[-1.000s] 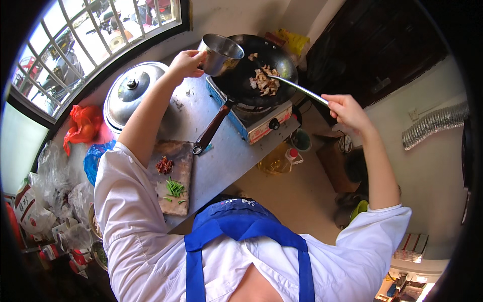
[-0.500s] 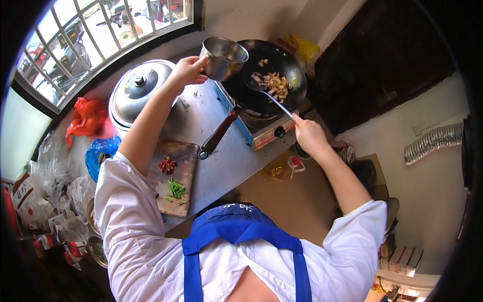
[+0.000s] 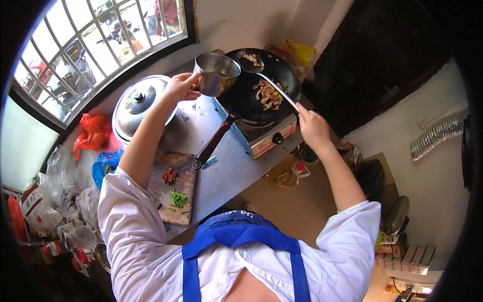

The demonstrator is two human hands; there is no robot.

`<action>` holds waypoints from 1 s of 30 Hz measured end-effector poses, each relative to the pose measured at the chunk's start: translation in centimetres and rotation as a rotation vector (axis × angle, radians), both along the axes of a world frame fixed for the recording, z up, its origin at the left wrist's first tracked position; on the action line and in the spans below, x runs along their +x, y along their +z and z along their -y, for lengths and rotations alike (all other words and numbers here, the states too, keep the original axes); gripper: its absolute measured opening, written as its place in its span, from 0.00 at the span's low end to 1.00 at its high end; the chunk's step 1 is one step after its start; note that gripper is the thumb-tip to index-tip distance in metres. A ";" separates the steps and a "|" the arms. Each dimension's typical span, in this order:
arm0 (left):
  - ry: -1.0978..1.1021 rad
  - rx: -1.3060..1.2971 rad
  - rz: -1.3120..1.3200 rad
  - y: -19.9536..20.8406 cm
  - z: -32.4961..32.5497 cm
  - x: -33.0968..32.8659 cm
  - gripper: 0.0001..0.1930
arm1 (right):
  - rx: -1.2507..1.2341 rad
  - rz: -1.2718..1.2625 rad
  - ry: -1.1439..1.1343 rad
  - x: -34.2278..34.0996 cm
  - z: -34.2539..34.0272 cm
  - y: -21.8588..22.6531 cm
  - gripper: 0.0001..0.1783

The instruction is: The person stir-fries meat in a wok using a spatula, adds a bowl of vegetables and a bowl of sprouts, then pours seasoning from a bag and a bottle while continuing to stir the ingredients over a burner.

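Observation:
My left hand [image 3: 182, 88] is closed on the side of a steel cup [image 3: 217, 80], holding it level with the near-left rim of the black wok [image 3: 291, 75]. My right hand [image 3: 314, 128] grips the handle of a metal ladle [image 3: 279, 90]. Several sliced meat pieces sit in the ladle's bowl, which is lifted near the wok's far side, right beside the cup. More browned meat slices [image 3: 269, 95] lie in the wok. The wok rests on a gas stove [image 3: 274, 140], its dark handle [image 3: 215, 143] pointing toward me. What the cup holds is hard to make out.
A cutting board [image 3: 187, 171] bears chopped red chilli [image 3: 169, 175] and cut green pieces [image 3: 178, 198]. Left of the cup stands a large lidded steel pot [image 3: 146, 98]. Plastic bags [image 3: 93, 133] crowd the left side. An oil jug [image 3: 287, 173] stands below the counter.
My right hand has raised the ladle toward the wok's far side, and it now carries meat slices. My left hand and the cup have shifted slightly nearer and to the left.

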State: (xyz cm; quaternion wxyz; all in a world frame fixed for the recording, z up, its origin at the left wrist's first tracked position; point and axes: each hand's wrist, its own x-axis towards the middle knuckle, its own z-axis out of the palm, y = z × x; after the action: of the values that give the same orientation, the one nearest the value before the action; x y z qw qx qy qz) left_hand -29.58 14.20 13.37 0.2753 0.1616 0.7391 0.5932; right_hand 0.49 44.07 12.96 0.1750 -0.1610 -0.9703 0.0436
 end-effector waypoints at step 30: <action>-0.043 0.033 -0.052 -3.3 -5.2 2.5 0.21 | -0.087 0.141 -0.158 6.1 4.4 16.2 0.18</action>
State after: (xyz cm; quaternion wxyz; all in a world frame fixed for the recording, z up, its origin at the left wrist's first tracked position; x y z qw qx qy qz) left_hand -27.11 19.35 10.05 0.2661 0.1973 0.7323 0.5950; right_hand 6.56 39.66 29.20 0.1022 -0.2469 -0.9618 0.0602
